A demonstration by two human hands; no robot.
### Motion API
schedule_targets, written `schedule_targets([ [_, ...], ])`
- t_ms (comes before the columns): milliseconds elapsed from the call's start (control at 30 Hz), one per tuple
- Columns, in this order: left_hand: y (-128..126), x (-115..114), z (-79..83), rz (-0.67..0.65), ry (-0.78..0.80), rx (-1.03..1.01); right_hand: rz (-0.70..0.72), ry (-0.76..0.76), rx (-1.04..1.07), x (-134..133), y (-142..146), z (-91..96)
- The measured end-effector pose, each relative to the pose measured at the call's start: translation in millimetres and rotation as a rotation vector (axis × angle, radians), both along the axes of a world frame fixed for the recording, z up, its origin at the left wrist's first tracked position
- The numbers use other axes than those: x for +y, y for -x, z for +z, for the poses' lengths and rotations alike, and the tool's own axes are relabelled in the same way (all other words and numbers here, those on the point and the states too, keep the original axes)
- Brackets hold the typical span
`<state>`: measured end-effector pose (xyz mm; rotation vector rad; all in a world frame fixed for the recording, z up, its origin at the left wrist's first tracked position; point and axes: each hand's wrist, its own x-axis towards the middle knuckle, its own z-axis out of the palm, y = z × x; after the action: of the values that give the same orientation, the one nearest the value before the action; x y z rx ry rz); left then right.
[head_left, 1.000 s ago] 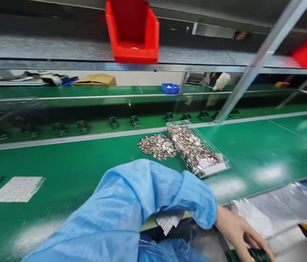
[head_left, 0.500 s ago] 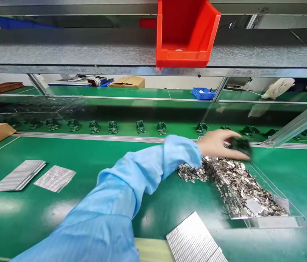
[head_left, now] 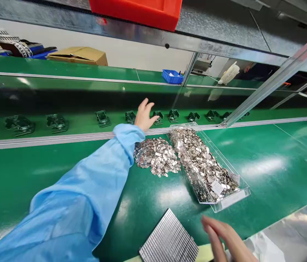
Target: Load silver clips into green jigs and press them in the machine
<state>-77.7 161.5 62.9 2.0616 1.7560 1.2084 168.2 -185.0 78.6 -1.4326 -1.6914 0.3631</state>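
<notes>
My left hand [head_left: 145,115], in a blue sleeve, reaches over the back strip with thumb and fingers spread and nothing held. Its fingertips are close to a small green circuit board [head_left: 158,117], and another green circuit board [head_left: 129,117] sits just left of it; whether either is touched I cannot tell. Below the wrist lies a loose heap of small silvery metal pieces [head_left: 158,156]. A clear plastic box [head_left: 231,201] full of such pieces stands beside the heap. At the bottom right, my right hand [head_left: 228,238] has its fingers stretched out, empty, near a gridded silvery panel [head_left: 169,238].
More green circuit boards line the back strip, including one [head_left: 102,118] to the left. A metal rail [head_left: 60,139] borders that strip. A slanted metal post [head_left: 273,80] rises at right, and a red bin [head_left: 139,11] overhangs on the shelf. Behind stands a blue basket [head_left: 172,76].
The view has swung right. My left hand, which held a dark green board above the clear box, is now empty over the back strip. My right hand has come into view.
</notes>
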Motion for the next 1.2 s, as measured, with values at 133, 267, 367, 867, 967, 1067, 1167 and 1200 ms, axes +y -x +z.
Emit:
schedule_targets([
  [133, 51, -13, -16.6, 0.233, -0.205, -0.093, 0.164, 0.074, -0.207, 88, 47, -1.3],
  [267, 72, -1, -39.8, 0.301, 0.031, -0.165, 0.069, 0.302, -0.478, 185, 94, -5.7],
  [367, 72, 8, -49.2, 0.244, 0.102, -0.180, 0.057, 0.368, -0.523, 224, 112, -18.0],
  [867, 86, -115, -47.3, 0.000, 0.112, -0.291, 0.115, 0.328, -0.072, 146, 66, -4.9],
  [967, 99, -188, -48.5, -0.149, 0.199, -0.264, 0.180, 0.352, 0.083, 97, 54, -2.3],
  [1067, 106, -241, -43.9, -0.246, 0.283, -0.173, 0.189, 0.376, 0.075, 59, 50, -1.4],
  [1167, 107, -271, -39.6, -0.271, 0.284, -0.076, 0.165, 0.360, 0.034, 31, 50, -0.3],
  [1200, 107, -278, -38.7, -0.272, 0.270, -0.057, 0.154, 0.347, 0.025, 23, 50, -0.1],
])
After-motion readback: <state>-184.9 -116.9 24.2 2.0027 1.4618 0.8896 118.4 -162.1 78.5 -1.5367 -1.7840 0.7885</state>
